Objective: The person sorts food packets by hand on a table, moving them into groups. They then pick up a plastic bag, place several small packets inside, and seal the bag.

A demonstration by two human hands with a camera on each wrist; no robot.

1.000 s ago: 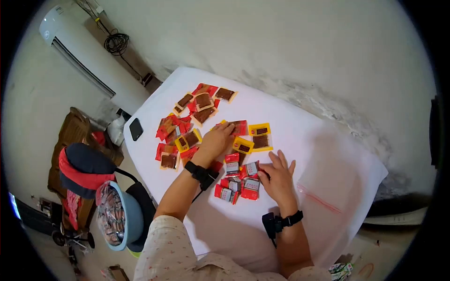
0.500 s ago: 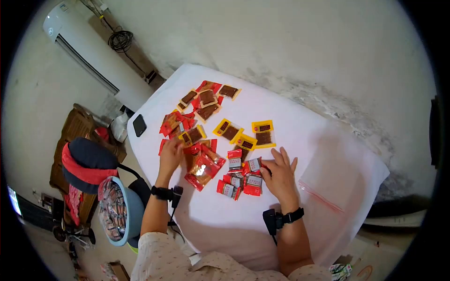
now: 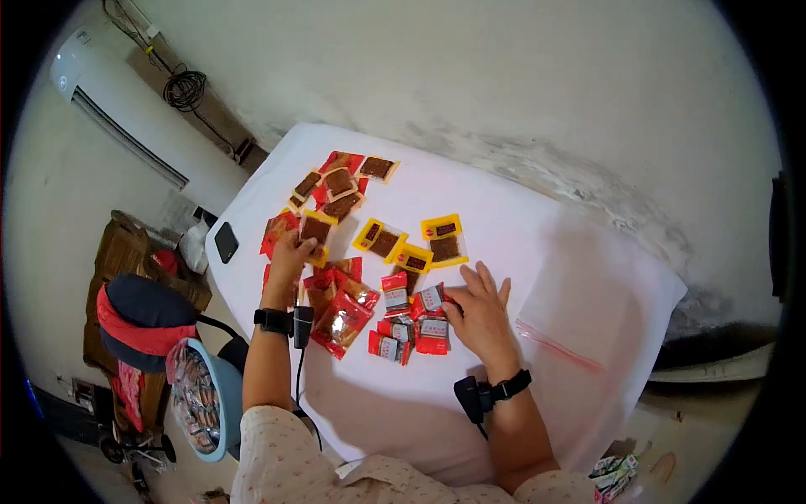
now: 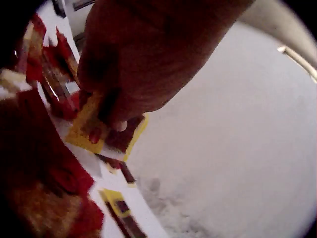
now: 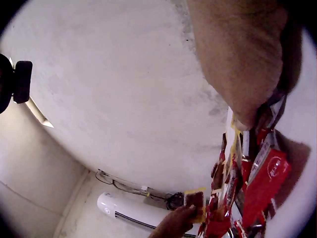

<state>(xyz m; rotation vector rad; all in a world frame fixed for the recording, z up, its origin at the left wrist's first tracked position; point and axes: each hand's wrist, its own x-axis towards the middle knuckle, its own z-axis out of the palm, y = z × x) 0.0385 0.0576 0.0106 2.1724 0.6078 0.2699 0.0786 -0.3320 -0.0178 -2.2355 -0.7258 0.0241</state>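
Left hand (image 3: 290,259): pinches yellow packet (image 3: 316,228) at near edge, between thumb and fingers; gap only as wide as packet.
Yellow packet: in left hand, above tabletop (image 3: 516,235), at left side; brown slab visible inside.
Right hand (image 3: 485,317): loosely spread, with fingers nearly straight; grasps nothing; thumb right at small packets (image 3: 431,334), contact cannot be told.
Small packets: red and grey, bunched just left of right hand.
Loose yellow packets (image 3: 443,238): three, flat on tabletop, just beyond small packets.
Red packets (image 3: 342,326): overlapping, between left hand and small packets.
Brown packets (image 3: 341,181): at far end, mixed with red ones.
Phone (image 3: 226,243): flat by left edge.
Zip bag (image 3: 561,346): clear, flat, right of right hand.
Tub (image 3: 228,395): blue, off tabletop to left, filled with wrapped items.
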